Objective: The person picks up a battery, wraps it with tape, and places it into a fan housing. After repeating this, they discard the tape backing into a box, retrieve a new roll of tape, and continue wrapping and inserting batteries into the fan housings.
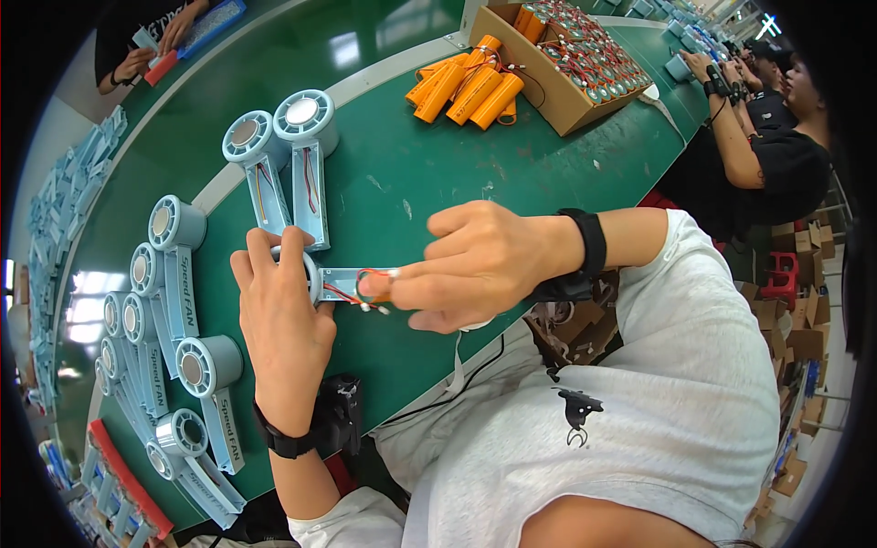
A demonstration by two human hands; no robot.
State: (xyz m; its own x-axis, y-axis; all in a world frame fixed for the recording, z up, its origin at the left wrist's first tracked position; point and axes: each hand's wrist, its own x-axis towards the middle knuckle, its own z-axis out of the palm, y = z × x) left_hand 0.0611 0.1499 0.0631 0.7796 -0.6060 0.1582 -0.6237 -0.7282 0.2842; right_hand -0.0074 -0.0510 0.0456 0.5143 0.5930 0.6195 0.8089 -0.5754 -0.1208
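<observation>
My left hand (285, 320) is wrapped over the round head of a light-blue handheld fan, holding it against the green table. The fan's open handle (340, 278) points to the right, with red wires and small white connectors showing at it. My right hand (484, 260) is closed at the handle, fingertips pressed on an orange cylindrical battery (378, 287), mostly hidden by the fingers. Just beyond my left hand lie two more fans, a left one (258, 187) and a right one (309, 183), handles open and wires showing inside.
Several fans (190, 283) lie in a group at the left. Loose orange batteries (475, 91) lie at the far side, beside a cardboard box (571, 114) packed with wired batteries. A red-edged rack (132, 484) stands lower left. Other people (767, 164) work at the right and upper left.
</observation>
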